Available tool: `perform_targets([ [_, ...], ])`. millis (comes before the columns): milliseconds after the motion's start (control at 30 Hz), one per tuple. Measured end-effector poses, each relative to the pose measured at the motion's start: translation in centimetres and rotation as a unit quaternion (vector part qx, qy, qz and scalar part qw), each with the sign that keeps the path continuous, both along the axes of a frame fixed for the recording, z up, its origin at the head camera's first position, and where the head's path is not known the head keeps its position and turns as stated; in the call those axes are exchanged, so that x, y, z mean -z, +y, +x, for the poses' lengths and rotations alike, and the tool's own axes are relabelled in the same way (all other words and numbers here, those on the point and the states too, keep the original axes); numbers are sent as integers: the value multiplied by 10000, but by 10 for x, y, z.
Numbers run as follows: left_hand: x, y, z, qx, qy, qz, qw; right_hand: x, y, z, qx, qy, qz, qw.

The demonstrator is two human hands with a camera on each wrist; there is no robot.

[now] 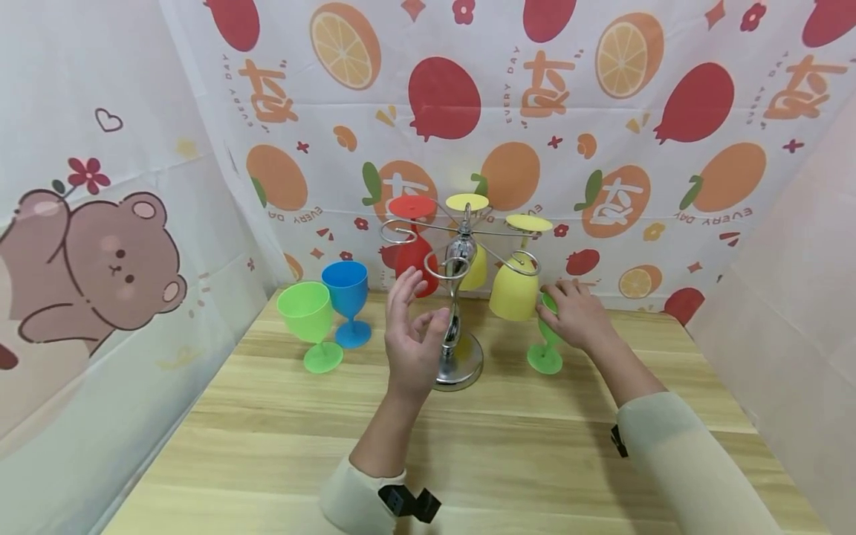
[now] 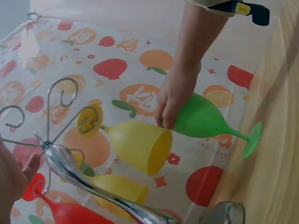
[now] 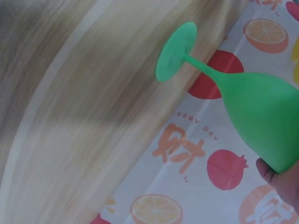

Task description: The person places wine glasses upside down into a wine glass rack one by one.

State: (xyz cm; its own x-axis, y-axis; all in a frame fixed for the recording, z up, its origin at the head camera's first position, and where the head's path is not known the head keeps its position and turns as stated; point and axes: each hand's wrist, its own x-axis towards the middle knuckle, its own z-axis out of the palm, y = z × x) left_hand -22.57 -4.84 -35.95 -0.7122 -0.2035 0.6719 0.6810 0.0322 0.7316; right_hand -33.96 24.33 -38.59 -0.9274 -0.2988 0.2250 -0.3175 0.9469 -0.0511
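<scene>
My right hand (image 1: 576,316) grips a green plastic goblet (image 1: 550,334) around its bowl near the rim. The goblet is upright, its foot at the wooden table; the right wrist view shows the thumb at the rim. My left hand (image 1: 416,345) is raised in front of a chrome goblet rack (image 1: 460,364), fingers loosely bent, holding nothing. Whether it touches the rack's wire hooks I cannot tell. A red goblet (image 1: 414,260) and two yellow goblets, the nearer one (image 1: 513,293) on the right, hang upside down by their feet from the hooks.
Left of the rack, another green goblet (image 1: 306,316) and a blue goblet (image 1: 346,286) stand upright on the wooden table (image 1: 267,438). A fruit-printed cloth (image 1: 441,96) hangs behind the table. A bear-printed cloth (image 1: 100,260) covers the left side.
</scene>
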Motion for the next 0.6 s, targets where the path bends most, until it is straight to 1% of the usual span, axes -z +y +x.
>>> perform_targets([
  [167,6,2,-2,103,-70,210,9997,4,3,1,62,166,-84,9998],
  [333,10,4,-5,333,-237,361,9985,5,6,4,204,226,-334,9990],
  [467,13,5,-9,440,-397,425,9973,3,9,11,281,397,-628,9968],
  [600,17,6,-12,489,-569,410,9963,-5,13,21,286,565,-1019,9928],
])
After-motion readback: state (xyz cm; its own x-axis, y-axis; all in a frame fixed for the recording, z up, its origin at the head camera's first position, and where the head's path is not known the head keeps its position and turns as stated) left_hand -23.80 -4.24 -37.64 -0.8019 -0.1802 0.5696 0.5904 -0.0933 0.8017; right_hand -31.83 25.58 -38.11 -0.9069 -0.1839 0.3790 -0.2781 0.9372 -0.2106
